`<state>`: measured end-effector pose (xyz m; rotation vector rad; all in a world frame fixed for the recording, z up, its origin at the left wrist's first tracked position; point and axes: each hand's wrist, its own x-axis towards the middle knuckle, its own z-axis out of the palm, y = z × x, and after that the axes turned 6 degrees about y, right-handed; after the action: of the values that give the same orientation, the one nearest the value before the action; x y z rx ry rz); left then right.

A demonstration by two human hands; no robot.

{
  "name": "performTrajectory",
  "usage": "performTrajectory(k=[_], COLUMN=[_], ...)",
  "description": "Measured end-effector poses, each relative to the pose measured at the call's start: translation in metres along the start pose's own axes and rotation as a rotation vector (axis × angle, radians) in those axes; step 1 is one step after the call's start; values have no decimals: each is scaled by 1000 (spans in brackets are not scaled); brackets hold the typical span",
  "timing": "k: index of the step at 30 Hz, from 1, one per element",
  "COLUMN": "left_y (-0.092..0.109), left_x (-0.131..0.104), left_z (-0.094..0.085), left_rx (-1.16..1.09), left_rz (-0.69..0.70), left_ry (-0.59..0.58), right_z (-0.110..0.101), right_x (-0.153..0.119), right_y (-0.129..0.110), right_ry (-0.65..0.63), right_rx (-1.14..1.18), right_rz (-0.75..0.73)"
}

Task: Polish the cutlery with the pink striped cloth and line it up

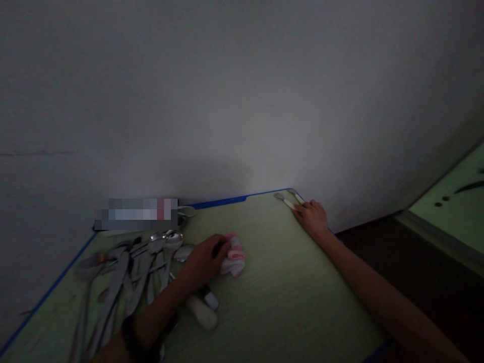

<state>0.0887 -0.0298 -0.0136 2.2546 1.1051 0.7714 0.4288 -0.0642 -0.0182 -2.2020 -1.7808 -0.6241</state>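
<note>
Near the far right corner of the table (291, 287), a spoon (279, 196) and a blurry utensil (292, 191) are lying, handle ends hiding under the right hand (312, 218); I can't tell whether it's gripping. The left hand (206, 262) is holding a cloth (236, 255). Toward the left edge, a forearm (162, 307) is partly covering blurred cutlery (118, 282).

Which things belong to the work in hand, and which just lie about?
Likely in the work:
- pink-and-white cloth, in the left hand
- two pale-handled utensils, at the right hand
- heaped cutlery

Apparently lying about:
- pixelated object, behind the heap
</note>
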Motion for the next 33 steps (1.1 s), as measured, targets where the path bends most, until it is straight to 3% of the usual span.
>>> performTrajectory(k=[14, 33], left_y=[-1, -1], left_x=[0, 0], left_z=[0, -1], left_rx=[38, 25], left_rz=[8, 5], left_ry=[-7, -29], right_z=[3, 9], right_x=[-1, 0], right_y=[4, 5], right_ry=[130, 196], right_rx=[-57, -40], right_rz=[64, 48])
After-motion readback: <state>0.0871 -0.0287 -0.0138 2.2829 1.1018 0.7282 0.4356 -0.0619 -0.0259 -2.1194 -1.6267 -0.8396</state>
